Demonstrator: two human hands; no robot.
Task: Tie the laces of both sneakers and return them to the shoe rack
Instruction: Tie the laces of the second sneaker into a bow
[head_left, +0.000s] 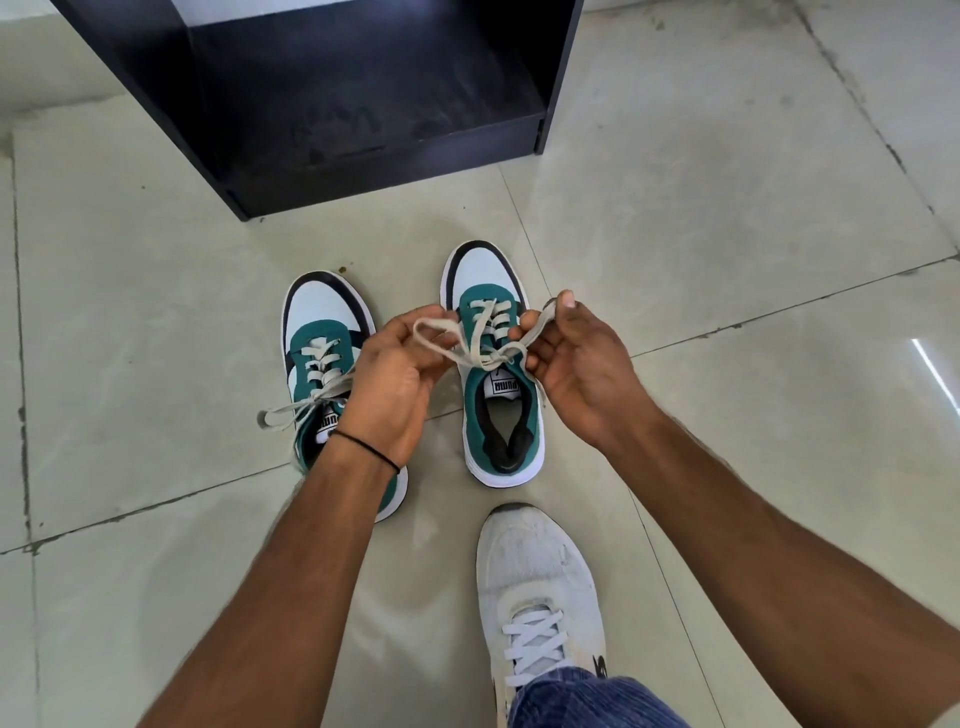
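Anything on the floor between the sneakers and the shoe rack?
In the head view, only bare floor tile separates the sneakers from the shoe rack, except a brown speck by the left sneaker's toe.

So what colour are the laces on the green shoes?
The laces are pale greyish beige, plain with no pattern. The head view shows them best.

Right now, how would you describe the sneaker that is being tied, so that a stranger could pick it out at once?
Find the black shoe rack; on the tiled floor before it stand two green Puma sneakers. Take the right sneaker. Only its laces are held up, pinched by the left hand and the right hand; those of the left sneaker lie untouched.
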